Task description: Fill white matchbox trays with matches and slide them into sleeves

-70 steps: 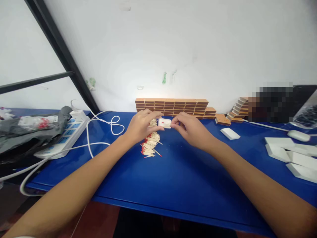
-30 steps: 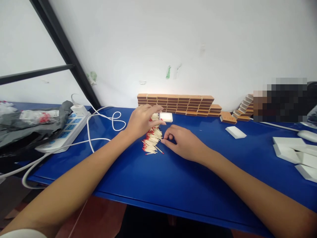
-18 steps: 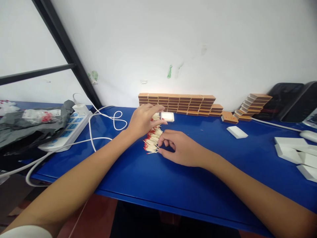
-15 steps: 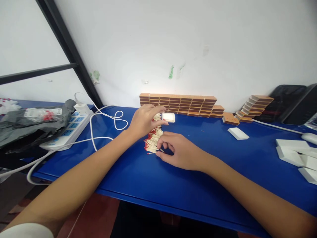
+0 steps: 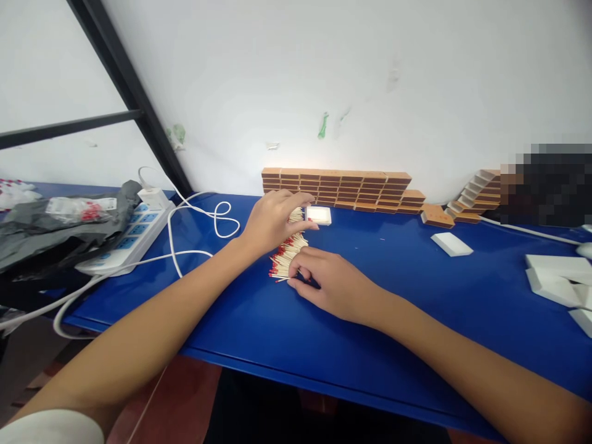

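Note:
A long heap of red-tipped matches (image 5: 287,253) lies on the blue table. My left hand (image 5: 277,222) rests over the far end of the heap, thumb and fingers apart, with matches between them but none clearly gripped. Just right of its fingertips is a small white tray (image 5: 319,214) with a bit of red at its left side. My right hand (image 5: 324,280) is at the near end of the heap, thumb and index finger pinched close together at the match ends. What lies between those fingertips is too small to make out.
Stacked matchboxes (image 5: 337,185) line the wall, with a loose matchbox (image 5: 437,216) and leaning stack to the right. White trays (image 5: 559,268) lie at far right. A power strip (image 5: 134,237) and white cables are left.
The view has shifted slightly. My right thumb and index finger have moved a little left, closer to the match ends at the near end. My left hand has hardly moved.

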{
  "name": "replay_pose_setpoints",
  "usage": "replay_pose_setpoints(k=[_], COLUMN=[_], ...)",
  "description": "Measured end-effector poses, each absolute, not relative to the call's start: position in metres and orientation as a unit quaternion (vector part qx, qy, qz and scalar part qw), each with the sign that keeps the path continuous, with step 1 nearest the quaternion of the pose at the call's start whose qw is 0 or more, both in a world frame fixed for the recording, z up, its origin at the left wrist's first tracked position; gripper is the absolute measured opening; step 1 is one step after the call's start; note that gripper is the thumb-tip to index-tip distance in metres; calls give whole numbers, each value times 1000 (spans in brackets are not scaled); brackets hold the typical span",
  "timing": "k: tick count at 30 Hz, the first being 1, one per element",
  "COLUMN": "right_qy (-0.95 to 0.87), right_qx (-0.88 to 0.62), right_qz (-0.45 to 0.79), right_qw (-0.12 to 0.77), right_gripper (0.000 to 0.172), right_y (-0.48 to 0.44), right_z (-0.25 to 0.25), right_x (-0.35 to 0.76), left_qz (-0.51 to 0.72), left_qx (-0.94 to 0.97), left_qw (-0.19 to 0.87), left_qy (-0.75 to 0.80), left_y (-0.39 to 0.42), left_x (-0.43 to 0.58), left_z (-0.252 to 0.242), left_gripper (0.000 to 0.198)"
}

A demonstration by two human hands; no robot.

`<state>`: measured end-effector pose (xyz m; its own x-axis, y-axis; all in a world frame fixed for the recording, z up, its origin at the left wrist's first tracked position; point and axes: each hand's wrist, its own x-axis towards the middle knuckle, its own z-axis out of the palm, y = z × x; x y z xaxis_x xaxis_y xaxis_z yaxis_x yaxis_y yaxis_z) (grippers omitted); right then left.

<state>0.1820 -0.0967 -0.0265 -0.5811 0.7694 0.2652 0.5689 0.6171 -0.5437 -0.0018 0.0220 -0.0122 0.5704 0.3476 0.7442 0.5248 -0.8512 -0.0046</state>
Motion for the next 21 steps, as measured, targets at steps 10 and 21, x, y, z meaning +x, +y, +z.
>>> replay_pose_setpoints(k=[10,21], right_qy=[-874,-841], right_qx=[-399,-410], right_qz=[203,177], right_qw=[188,305], right_gripper=[12,17], right_y=[-96,-76], right_z=[-21,3], right_x=[183,213], left_qz=[-391,-385], left_qx=[-882,-881], left_qw=[104,97], left_qy=[-241,-257], left_y=[21,21], left_x=[-2,-4], left_z=[-13,-12], left_gripper=[48,47])
